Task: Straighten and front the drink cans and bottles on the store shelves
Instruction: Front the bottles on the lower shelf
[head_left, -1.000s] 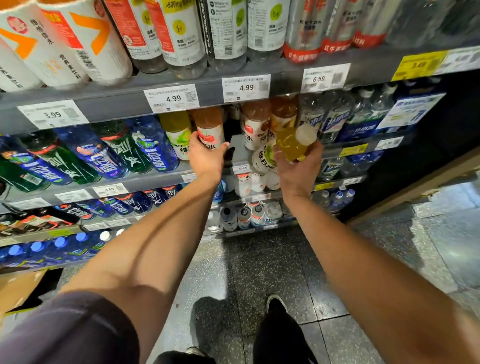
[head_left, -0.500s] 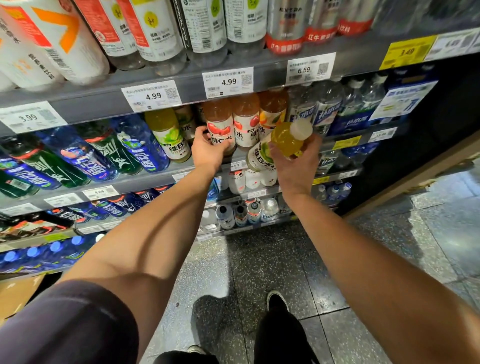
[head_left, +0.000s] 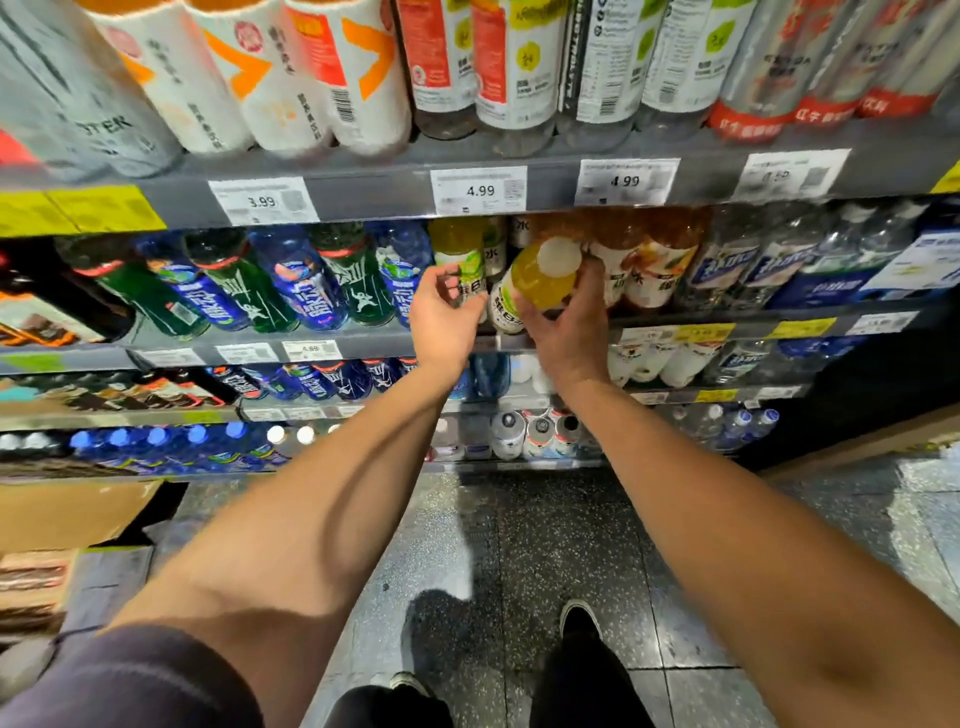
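Yellow drink bottle held at the second shelf — both hands up.

The right hand (head_left: 569, 332) has its grip clamped round a yellow bottle (head_left: 540, 283) with a white cap, tilted with the cap toward the person, just in front of the shelf edge (head_left: 363, 345). The left hand (head_left: 447, 317) is beside it, fingers curled loosely near a yellow-green bottle (head_left: 460, 254) standing on the shelf — whether they touch it cannot be told. Orange-brown tea bottles (head_left: 649, 260) stand to the right, green and blue bottles (head_left: 291, 286) to the left. Price tags (head_left: 479, 190) line the shelf above.
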